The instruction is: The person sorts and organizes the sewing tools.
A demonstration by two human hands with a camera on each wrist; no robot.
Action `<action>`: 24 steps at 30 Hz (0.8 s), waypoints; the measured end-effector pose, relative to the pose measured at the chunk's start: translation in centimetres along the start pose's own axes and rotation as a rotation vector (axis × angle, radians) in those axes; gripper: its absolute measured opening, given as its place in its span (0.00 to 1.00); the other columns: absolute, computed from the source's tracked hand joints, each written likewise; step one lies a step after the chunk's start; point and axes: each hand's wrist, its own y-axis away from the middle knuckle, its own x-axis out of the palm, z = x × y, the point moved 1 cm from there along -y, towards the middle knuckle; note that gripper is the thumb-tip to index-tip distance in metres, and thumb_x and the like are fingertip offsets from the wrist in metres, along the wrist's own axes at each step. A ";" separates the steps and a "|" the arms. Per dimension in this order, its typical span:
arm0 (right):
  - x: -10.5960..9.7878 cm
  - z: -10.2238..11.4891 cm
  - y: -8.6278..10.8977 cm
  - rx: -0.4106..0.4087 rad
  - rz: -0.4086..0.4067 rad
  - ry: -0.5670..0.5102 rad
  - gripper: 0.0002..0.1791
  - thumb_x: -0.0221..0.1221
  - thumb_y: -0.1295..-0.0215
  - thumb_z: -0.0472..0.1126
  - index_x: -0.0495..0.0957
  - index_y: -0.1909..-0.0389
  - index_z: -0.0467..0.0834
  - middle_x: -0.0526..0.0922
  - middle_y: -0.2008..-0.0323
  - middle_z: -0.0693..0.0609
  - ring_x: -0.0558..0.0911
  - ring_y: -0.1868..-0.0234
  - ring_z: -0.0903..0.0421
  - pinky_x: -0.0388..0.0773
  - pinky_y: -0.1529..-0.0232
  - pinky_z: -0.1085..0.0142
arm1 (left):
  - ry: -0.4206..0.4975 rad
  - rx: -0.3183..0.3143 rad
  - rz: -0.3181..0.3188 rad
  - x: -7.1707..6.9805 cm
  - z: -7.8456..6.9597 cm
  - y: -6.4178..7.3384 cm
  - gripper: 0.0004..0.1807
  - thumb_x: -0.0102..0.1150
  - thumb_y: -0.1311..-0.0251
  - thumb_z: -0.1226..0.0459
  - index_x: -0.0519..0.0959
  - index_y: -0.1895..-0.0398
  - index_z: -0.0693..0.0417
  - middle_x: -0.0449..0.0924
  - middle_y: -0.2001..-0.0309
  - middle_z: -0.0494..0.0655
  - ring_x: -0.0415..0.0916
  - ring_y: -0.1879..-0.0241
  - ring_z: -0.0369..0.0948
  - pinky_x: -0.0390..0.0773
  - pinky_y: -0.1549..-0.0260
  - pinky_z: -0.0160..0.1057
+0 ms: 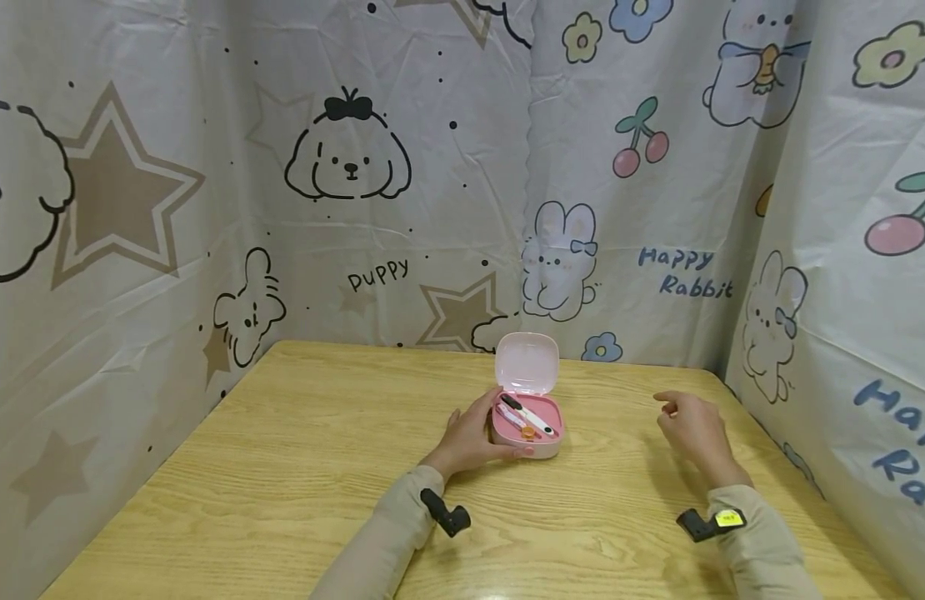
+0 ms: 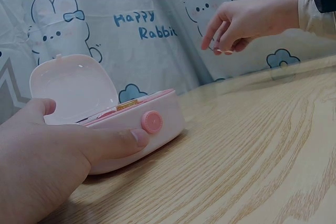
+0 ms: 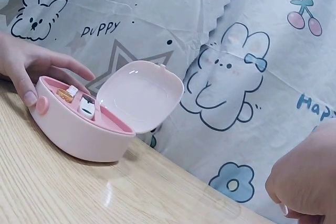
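A small pink box stands on the table with its lid raised at the back. My left hand grips it from the left, thumb along the front near a round pink button and fingers around the far side. Inside lie a white pen-like stick with a black end and a small orange item; the other contents are too small to tell. To the right of the box, my right hand is held above the table, apart from it, its fingers loosely bent and nothing visible in them.
The wooden table reaches back to a printed curtain, which also runs along both sides. A black wrist camera is strapped to the left sleeve, and another sits on the right sleeve.
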 end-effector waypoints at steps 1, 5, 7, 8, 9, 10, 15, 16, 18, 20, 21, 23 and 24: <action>0.0 0.2 -0.1 -0.003 0.001 -0.006 0.20 0.57 0.42 0.30 0.83 0.48 0.31 0.85 0.66 0.45 0.81 0.67 0.44 0.74 0.71 0.50 | -0.002 0.000 0.001 0.0 0.0 0.0 0.61 0.79 0.51 0.40 0.54 0.17 0.42 0.58 0.21 0.41 0.55 0.23 0.44 0.40 0.30 0.72; 0.2 1.0 -0.2 -0.012 0.008 -0.019 0.20 0.57 0.42 0.30 0.84 0.48 0.32 0.85 0.66 0.46 0.78 0.69 0.47 0.71 0.75 0.54 | -0.006 0.002 0.003 -0.2 -0.1 0.1 0.61 0.79 0.50 0.41 0.54 0.17 0.43 0.57 0.20 0.43 0.55 0.23 0.46 0.41 0.30 0.72; 0.3 1.5 -0.2 -0.015 0.010 -0.026 0.21 0.57 0.42 0.30 0.84 0.47 0.32 0.84 0.66 0.46 0.78 0.69 0.48 0.71 0.75 0.56 | -0.006 0.001 0.005 -0.2 -0.2 0.2 0.62 0.79 0.50 0.41 0.54 0.17 0.44 0.57 0.20 0.43 0.55 0.23 0.46 0.41 0.30 0.72; 0.4 1.8 -0.2 -0.017 0.012 -0.027 0.21 0.57 0.42 0.29 0.84 0.47 0.32 0.84 0.66 0.46 0.78 0.69 0.48 0.71 0.75 0.56 | -0.004 0.004 0.003 -0.2 -0.2 0.2 0.62 0.79 0.50 0.41 0.54 0.17 0.45 0.58 0.20 0.44 0.55 0.23 0.46 0.41 0.31 0.73; 0.6 2.1 -0.3 -0.019 0.015 -0.031 0.21 0.57 0.41 0.29 0.84 0.47 0.32 0.84 0.66 0.46 0.78 0.69 0.48 0.71 0.75 0.56 | -0.006 0.005 0.002 -0.2 -0.2 0.2 0.62 0.79 0.50 0.40 0.54 0.17 0.45 0.57 0.20 0.44 0.55 0.23 0.46 0.41 0.31 0.73; 0.7 2.5 -0.4 -0.023 0.017 -0.034 0.20 0.57 0.41 0.29 0.84 0.47 0.32 0.84 0.66 0.46 0.78 0.69 0.48 0.71 0.75 0.57 | -0.009 0.002 0.004 -0.2 -0.2 0.2 0.62 0.78 0.51 0.40 0.53 0.16 0.44 0.57 0.20 0.43 0.55 0.23 0.46 0.41 0.30 0.72; 1.7 4.5 -1.1 -0.049 0.030 -0.050 0.21 0.56 0.41 0.29 0.84 0.46 0.33 0.85 0.65 0.45 0.77 0.70 0.50 0.71 0.76 0.59 | -0.014 0.002 0.002 -0.3 0.0 0.1 0.62 0.78 0.50 0.39 0.53 0.16 0.43 0.57 0.20 0.43 0.55 0.23 0.46 0.41 0.30 0.72; 1.9 4.9 -1.2 -0.058 0.031 -0.052 0.21 0.55 0.41 0.28 0.84 0.47 0.33 0.85 0.65 0.45 0.76 0.70 0.51 0.71 0.76 0.60 | -0.014 0.003 0.001 -0.2 0.0 0.1 0.62 0.78 0.50 0.40 0.53 0.16 0.43 0.57 0.20 0.43 0.55 0.23 0.46 0.41 0.30 0.72; 2.5 5.7 -1.5 -0.076 0.035 -0.062 0.21 0.55 0.41 0.28 0.85 0.47 0.34 0.85 0.65 0.45 0.76 0.71 0.52 0.71 0.75 0.60 | -0.013 0.006 -0.002 -0.2 0.0 0.1 0.62 0.78 0.50 0.39 0.53 0.16 0.43 0.57 0.20 0.43 0.55 0.23 0.46 0.41 0.30 0.72; 3.1 6.4 -1.7 -0.094 0.039 -0.072 0.21 0.55 0.42 0.27 0.85 0.47 0.34 0.85 0.65 0.45 0.75 0.72 0.53 0.71 0.75 0.61 | -0.012 0.009 -0.002 -0.1 0.1 0.0 0.62 0.78 0.51 0.39 0.53 0.16 0.43 0.56 0.20 0.42 0.55 0.23 0.46 0.41 0.30 0.72; 3.3 6.8 -1.8 -0.101 0.045 -0.078 0.21 0.56 0.42 0.27 0.86 0.48 0.34 0.85 0.66 0.45 0.75 0.72 0.53 0.71 0.75 0.61 | -0.013 0.010 -0.002 -0.1 0.1 0.0 0.62 0.78 0.51 0.38 0.53 0.16 0.43 0.56 0.20 0.42 0.55 0.23 0.46 0.41 0.30 0.72; 3.9 7.4 -2.1 -0.111 0.059 -0.087 0.21 0.57 0.42 0.27 0.86 0.49 0.35 0.84 0.66 0.46 0.76 0.71 0.53 0.73 0.74 0.61 | -0.013 0.013 -0.002 0.0 0.1 0.0 0.63 0.77 0.51 0.37 0.53 0.16 0.43 0.56 0.20 0.42 0.55 0.23 0.46 0.41 0.30 0.72; 4.2 7.7 -2.3 -0.117 0.068 -0.091 0.20 0.57 0.42 0.26 0.86 0.49 0.35 0.84 0.66 0.46 0.77 0.71 0.53 0.73 0.73 0.60 | -0.012 0.013 -0.003 0.0 0.0 0.0 0.63 0.77 0.51 0.37 0.53 0.16 0.43 0.57 0.20 0.42 0.56 0.23 0.46 0.41 0.30 0.72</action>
